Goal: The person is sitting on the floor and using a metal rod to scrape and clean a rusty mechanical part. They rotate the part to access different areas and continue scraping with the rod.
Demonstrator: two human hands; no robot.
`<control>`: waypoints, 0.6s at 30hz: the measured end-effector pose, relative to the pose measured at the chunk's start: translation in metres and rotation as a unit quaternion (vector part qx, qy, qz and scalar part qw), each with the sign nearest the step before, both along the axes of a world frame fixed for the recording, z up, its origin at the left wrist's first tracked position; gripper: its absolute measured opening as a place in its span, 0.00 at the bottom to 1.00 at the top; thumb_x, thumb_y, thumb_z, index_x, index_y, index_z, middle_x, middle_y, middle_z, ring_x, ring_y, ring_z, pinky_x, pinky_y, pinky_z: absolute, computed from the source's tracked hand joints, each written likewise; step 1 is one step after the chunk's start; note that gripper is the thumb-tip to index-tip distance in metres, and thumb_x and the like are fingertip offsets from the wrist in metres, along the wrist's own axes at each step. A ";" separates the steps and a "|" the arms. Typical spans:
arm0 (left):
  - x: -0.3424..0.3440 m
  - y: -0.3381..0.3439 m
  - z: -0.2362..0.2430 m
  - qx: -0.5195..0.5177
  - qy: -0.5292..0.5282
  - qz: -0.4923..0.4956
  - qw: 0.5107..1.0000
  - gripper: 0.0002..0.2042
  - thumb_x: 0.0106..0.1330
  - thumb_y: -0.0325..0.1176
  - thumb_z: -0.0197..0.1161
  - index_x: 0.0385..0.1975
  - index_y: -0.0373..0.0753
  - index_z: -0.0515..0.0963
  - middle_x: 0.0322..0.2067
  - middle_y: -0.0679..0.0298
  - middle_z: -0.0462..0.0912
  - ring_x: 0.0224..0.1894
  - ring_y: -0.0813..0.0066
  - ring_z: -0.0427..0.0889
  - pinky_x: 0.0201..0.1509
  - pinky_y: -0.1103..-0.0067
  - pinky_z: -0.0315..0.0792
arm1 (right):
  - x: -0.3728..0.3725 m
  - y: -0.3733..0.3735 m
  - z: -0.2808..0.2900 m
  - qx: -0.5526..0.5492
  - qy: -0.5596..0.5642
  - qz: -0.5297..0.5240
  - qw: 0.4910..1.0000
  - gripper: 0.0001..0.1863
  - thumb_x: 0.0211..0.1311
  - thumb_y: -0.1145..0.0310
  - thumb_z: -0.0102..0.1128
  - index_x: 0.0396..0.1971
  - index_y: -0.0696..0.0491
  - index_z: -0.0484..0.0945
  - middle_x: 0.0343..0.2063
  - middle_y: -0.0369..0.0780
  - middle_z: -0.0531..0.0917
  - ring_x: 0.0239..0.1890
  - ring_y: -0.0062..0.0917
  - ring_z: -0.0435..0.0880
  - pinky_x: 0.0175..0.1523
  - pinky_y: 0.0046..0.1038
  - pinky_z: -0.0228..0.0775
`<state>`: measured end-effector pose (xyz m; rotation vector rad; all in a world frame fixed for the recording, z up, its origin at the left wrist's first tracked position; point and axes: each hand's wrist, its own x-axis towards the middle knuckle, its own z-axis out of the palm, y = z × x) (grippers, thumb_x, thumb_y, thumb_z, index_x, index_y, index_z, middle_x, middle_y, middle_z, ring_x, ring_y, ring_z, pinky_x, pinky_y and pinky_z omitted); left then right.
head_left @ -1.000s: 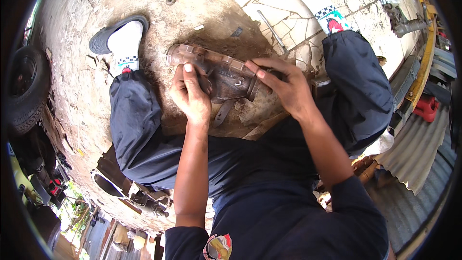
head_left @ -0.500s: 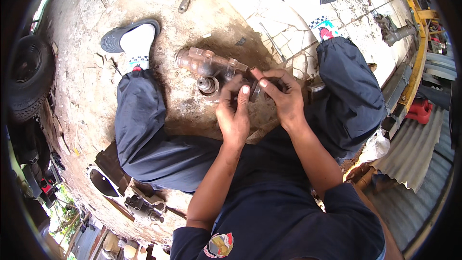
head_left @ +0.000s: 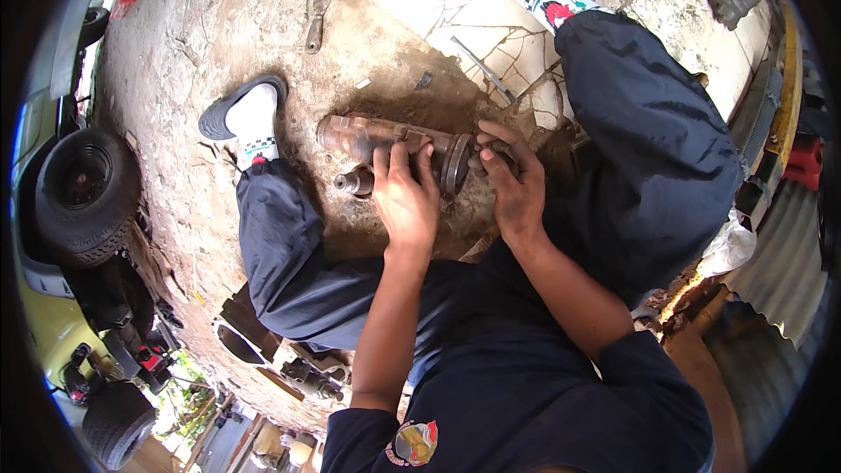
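Observation:
A rusty brown gearbox housing lies on its side on the ground between my legs. Its short splined shaft sticks out toward the near left, and a round dark flange forms its right end. My left hand is closed over the near side of the housing, fingers curled on its top. At the flanged end, my right hand has its thumb and fingers drawn together around a small dark part, too hidden to name. Both hands are dirty.
Ahead lie a scraper and a thin metal rod. Cast metal parts sit by my left thigh. A car wheel stands at the left. Corrugated sheets and another metal assembly are at the right.
The housing has turned, so its flanged end now shows at the right. My left hand has moved left onto its body; my right hand stays by that end. The view has shifted.

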<state>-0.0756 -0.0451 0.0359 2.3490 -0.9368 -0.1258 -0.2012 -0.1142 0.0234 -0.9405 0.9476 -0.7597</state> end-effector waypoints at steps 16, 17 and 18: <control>-0.008 -0.027 -0.028 -0.028 -0.107 0.034 0.993 0.11 0.64 0.32 0.74 0.29 0.32 0.79 0.32 0.49 0.80 0.34 0.45 0.83 0.40 0.58 0.78 | -0.008 0.011 0.003 0.021 -0.083 -0.013 0.996 0.22 0.66 0.80 0.57 0.60 0.57 0.76 0.50 0.40 0.77 0.47 0.20 0.79 0.49 0.25 0.78; -0.006 -0.032 -0.031 -0.020 -0.124 0.033 0.992 0.11 0.64 0.31 0.74 0.31 0.31 0.79 0.33 0.49 0.80 0.34 0.45 0.83 0.40 0.58 0.78 | -0.010 0.012 0.004 0.025 -0.085 -0.014 0.996 0.22 0.66 0.80 0.57 0.60 0.57 0.76 0.49 0.40 0.77 0.46 0.20 0.79 0.48 0.25 0.78; -0.005 -0.034 -0.033 -0.012 -0.141 0.031 0.989 0.10 0.65 0.31 0.73 0.32 0.31 0.80 0.33 0.48 0.80 0.34 0.45 0.84 0.40 0.58 0.78 | -0.011 0.011 0.007 0.029 -0.088 -0.014 0.996 0.22 0.66 0.80 0.57 0.60 0.57 0.76 0.49 0.40 0.77 0.46 0.20 0.79 0.48 0.25 0.78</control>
